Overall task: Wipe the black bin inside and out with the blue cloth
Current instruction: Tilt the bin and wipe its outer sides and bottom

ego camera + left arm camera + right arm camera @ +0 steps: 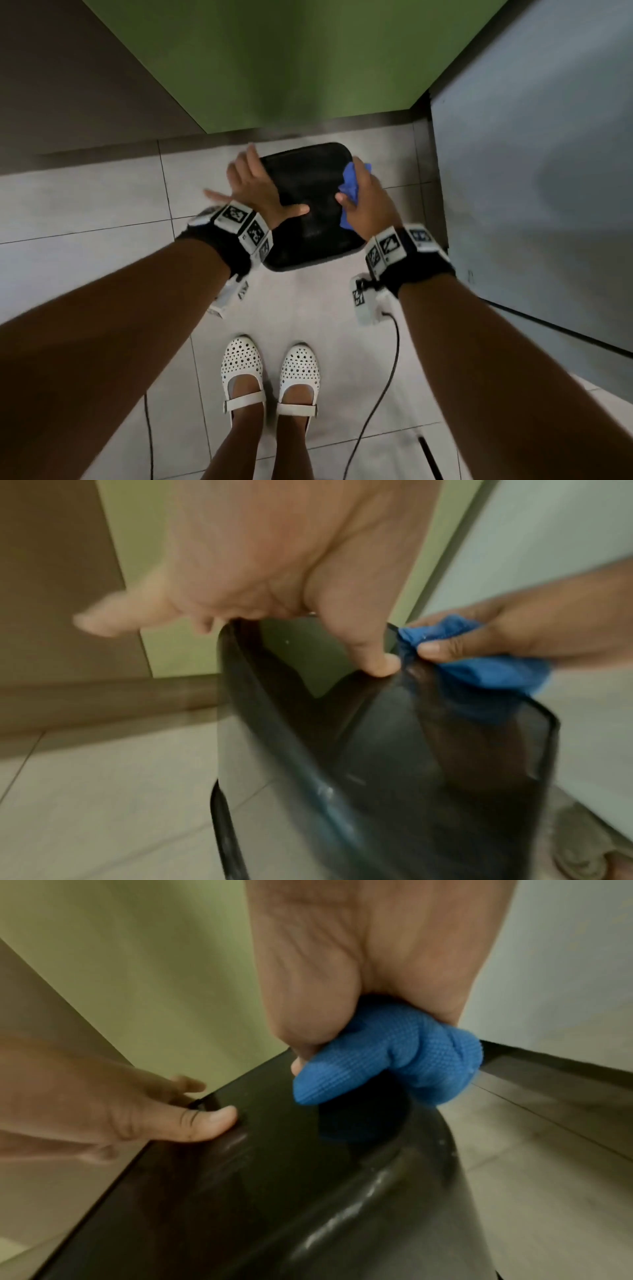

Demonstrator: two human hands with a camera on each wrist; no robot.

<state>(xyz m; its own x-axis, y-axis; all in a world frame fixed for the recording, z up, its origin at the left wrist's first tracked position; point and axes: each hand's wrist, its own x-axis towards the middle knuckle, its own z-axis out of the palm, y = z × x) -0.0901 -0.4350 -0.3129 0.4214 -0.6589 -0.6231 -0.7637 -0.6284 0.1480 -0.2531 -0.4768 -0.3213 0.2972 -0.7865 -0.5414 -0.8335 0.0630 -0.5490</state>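
Black bin [308, 178]: stands on the tiled floor [102, 212]; left hand [255, 185] grips its left rim, thumb on the black surface, fingers over the edge; right hand [368, 202] clenched round the bunched blue cloth [351, 181] at the right rim. Handling note: brace firmly with the left so the bin cannot slide; open the cloth flatter; press evenly; overlap strokes.

Head view looks straight down; both wrist views sit close, sharing the black bin [308, 171].
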